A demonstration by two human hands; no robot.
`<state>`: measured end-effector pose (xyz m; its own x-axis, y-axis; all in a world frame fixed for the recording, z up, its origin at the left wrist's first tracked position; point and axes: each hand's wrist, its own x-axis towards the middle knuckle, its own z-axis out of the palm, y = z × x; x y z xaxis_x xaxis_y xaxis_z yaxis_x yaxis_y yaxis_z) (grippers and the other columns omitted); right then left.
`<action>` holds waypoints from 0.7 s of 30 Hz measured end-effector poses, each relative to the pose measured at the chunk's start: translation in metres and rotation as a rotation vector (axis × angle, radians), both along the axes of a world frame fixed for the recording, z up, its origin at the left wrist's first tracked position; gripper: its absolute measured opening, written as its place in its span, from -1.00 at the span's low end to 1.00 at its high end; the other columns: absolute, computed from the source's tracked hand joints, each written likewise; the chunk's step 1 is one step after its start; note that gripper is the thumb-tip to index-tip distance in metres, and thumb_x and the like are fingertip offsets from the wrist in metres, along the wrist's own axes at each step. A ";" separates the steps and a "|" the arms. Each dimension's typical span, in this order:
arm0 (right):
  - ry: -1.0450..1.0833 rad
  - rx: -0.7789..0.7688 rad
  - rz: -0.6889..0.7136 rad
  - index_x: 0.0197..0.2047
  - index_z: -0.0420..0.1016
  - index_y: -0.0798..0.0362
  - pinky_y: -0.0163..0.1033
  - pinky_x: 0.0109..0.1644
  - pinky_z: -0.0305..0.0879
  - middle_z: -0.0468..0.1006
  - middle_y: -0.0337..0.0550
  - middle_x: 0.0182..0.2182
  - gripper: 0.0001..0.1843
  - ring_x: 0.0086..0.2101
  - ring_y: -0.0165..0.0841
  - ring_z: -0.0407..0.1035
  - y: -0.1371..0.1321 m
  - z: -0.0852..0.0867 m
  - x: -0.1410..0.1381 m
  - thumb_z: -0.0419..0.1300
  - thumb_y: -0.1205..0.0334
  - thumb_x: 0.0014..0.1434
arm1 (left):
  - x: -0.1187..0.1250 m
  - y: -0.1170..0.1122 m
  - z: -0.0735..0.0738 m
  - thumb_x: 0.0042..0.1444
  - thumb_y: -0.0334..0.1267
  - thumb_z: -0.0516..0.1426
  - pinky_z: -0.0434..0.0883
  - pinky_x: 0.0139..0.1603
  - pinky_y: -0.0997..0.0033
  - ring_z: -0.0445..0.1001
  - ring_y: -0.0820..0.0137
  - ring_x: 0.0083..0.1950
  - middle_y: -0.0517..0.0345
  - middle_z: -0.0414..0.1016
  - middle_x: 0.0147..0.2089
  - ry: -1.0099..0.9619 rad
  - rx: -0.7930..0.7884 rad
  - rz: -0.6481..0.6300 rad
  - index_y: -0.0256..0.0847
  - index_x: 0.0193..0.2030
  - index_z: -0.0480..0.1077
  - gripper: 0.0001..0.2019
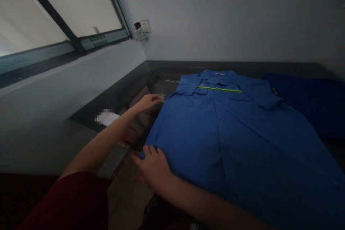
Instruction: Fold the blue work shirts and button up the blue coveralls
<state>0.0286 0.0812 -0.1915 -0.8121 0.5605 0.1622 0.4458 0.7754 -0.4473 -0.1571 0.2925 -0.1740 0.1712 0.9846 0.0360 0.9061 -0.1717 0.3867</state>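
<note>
A blue short-sleeved work shirt (194, 133) lies spread, front up, on a dark table, its collar toward the back wall. It has chest pockets and a thin yellow-green stripe. My left hand (149, 102) is just left of the shirt's side edge, fingers bent and drawn together; what they hold, if anything, cannot be made out. My right hand (155, 167) lies on the shirt's near left corner, palm down, fingers stretched over the cloth and thumb apart.
A darker blue folded cloth (309, 104) lies at the right. A white item (107, 118), partly blurred out, sits near the left wall. Sockets (142, 28) are on the wall by a window (78, 7). A pale cable (118, 190) hangs below the table edge.
</note>
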 end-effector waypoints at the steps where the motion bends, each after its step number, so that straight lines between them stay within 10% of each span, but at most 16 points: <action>1: -0.015 -0.026 -0.032 0.04 0.40 -0.01 0.00 -0.10 0.31 0.40 0.06 -0.09 -0.42 -0.05 -0.11 0.29 0.001 -0.002 -0.002 0.17 -0.23 0.09 | 0.002 0.003 -0.001 0.11 -0.16 0.04 0.39 -0.11 0.43 0.51 0.35 -0.16 0.06 0.58 -0.21 -0.004 0.000 -0.006 -0.27 -0.09 0.49 -0.66; 9: 0.081 -0.277 -0.193 -0.12 0.47 0.04 -0.03 -0.09 0.33 0.36 0.04 -0.07 -0.45 -0.09 -0.12 0.34 0.013 0.007 0.009 0.01 -0.27 0.17 | 0.017 0.025 0.000 0.11 -0.22 0.03 0.41 -0.15 0.43 0.53 0.35 -0.20 0.07 0.59 -0.26 -0.013 -0.041 -0.041 -0.28 -0.09 0.48 -0.68; 15: 0.274 -0.591 -0.292 -0.26 0.47 0.05 -0.25 -0.06 0.28 0.37 -0.16 -0.13 -0.87 -0.14 -0.33 0.37 0.022 0.006 0.018 0.29 0.32 0.08 | 0.044 0.082 -0.001 0.11 -0.28 0.04 0.40 -0.06 0.45 0.52 0.33 -0.08 0.05 0.58 -0.12 0.061 -0.018 0.038 -0.23 -0.06 0.48 -0.70; 21: 0.497 -0.934 -0.405 -0.13 0.47 -0.01 -0.28 0.06 0.23 0.46 -0.24 -0.10 -0.57 -0.04 -0.35 0.35 0.023 0.017 0.036 0.30 0.50 -0.11 | 0.085 0.154 -0.011 0.12 -0.29 0.05 0.36 0.02 0.39 0.48 0.23 0.05 -0.11 0.52 0.02 0.120 -0.004 0.127 -0.28 -0.03 0.47 -0.69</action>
<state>0.0647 0.1042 -0.1744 -0.5057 0.8384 -0.2036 0.1999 -0.1157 -0.9730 -0.0722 0.4460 -0.1852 0.0478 0.9987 0.0188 0.9602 -0.0511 0.2748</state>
